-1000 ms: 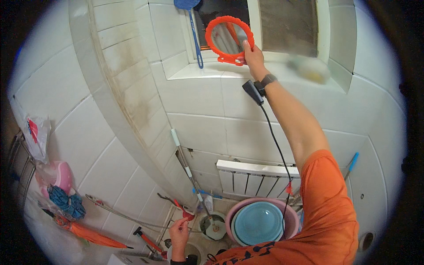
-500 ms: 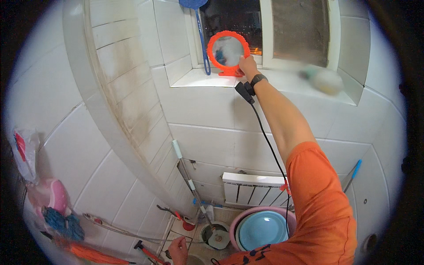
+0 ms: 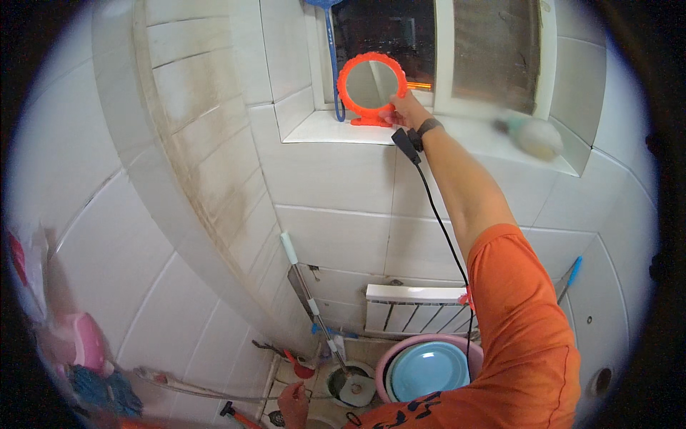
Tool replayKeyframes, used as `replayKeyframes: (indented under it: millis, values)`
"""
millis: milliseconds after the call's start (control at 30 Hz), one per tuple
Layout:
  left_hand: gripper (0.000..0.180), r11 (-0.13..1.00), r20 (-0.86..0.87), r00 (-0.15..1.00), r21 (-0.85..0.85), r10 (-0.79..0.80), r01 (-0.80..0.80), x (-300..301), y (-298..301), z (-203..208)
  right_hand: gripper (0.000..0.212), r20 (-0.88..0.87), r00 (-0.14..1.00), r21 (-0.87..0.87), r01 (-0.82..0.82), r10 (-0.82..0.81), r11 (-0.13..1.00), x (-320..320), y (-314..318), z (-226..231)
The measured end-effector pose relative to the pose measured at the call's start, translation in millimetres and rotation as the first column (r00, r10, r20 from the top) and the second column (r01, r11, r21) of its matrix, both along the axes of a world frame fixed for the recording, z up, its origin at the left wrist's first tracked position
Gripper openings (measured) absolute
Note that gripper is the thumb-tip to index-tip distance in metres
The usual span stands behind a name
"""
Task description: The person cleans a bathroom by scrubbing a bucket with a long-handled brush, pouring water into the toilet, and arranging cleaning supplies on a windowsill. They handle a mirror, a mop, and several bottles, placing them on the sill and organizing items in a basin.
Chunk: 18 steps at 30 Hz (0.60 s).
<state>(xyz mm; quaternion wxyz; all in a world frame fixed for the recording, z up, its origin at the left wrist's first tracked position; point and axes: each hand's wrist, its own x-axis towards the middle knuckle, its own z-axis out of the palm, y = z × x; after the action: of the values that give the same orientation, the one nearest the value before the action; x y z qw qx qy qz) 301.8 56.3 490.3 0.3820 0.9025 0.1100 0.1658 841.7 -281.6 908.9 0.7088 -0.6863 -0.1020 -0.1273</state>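
Note:
A round mirror (image 3: 371,87) with a scalloped orange frame stands upright on its orange foot on the white windowsill (image 3: 314,130). My right hand (image 3: 407,111) reaches up to it, fingers closed at the lower right edge of the frame. On that wrist is a dark band, and a black plug-like piece (image 3: 406,145) with a black cable (image 3: 443,222) hangs beside it. Low in the picture, my left hand (image 3: 294,404) is held with curled fingers over the floor. What it holds, if anything, does not show.
A blue fly swatter (image 3: 332,64) leans by the window. A blurred pale bottle-like thing (image 3: 536,137) is on the sill's right. Below are a white radiator (image 3: 414,294), a blue basin (image 3: 429,372) inside a pink basin (image 3: 389,350), and a long-handled mop (image 3: 314,307).
The mirror's reflection has changed from a blurry patch with blue to plain grey with a pale strip. My right hand has shifted slightly lower along the frame. The whole view has moved slightly.

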Motion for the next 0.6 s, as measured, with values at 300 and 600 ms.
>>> replayKeyframes:
  millis: [300,600]
  values:
    - [0.025,0.986,-0.051,0.999,-0.168,-0.016,0.007,12,6,-3,0.019,-0.017,0.993,0.004,0.119,-0.119,0.993,15,8,-1]
    - [0.026,1.0,-0.036,0.999,-0.014,-0.025,0.025,3,18,-23,0.015,0.107,0.961,-0.027,0.258,-0.254,0.966,83,-7,-30]
